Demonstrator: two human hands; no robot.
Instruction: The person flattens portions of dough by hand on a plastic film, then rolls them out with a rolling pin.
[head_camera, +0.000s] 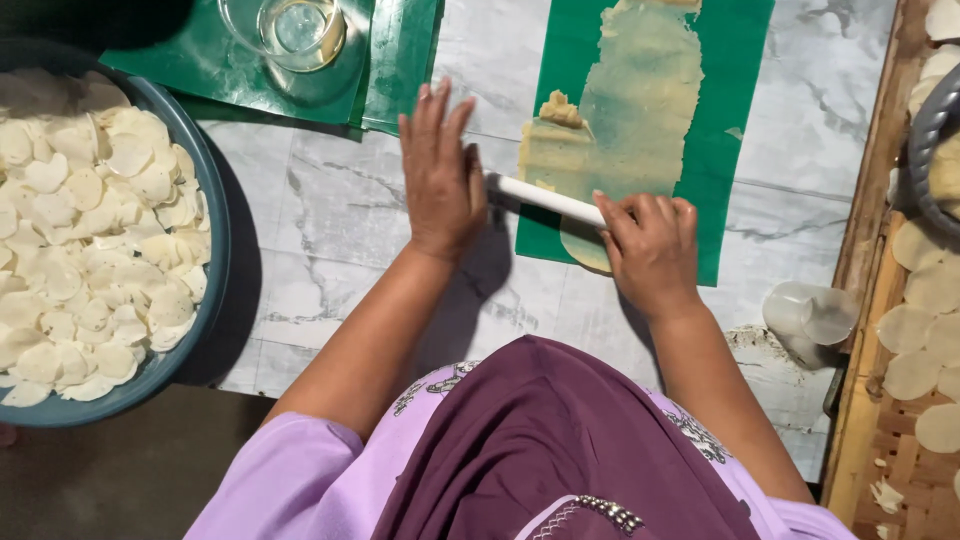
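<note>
We are looking down at a white rolling pin (548, 200) that lies across the near end of a thin, pale sheet of dough (630, 110) spread on a green mat (735, 120) on the marble-patterned bench (330, 230). The pin's long axis runs left to right, dipping slightly toward our right, while the dough stretches away from us, so the pin sits square across the sheet's length. Our left hand (440, 175) rests flat on the pin's left end, fingers straight and spread, palm down, not closed around anything. Our right hand (650, 250) sits on the pin's right end with the fingers curled over it, a loose grip pressing down rather than a tight clasp. Both hands touch the pin; the right one lies over the dough's near edge, the left just off the mat. A small lump of dough (560, 108) sits on the sheet beyond the pin. To our left a blue bowl (215, 260) holds many pale cut rounds; a glass (290, 30) stands further off, and a woven tray (900, 440) to our right carries more rounds.
</note>
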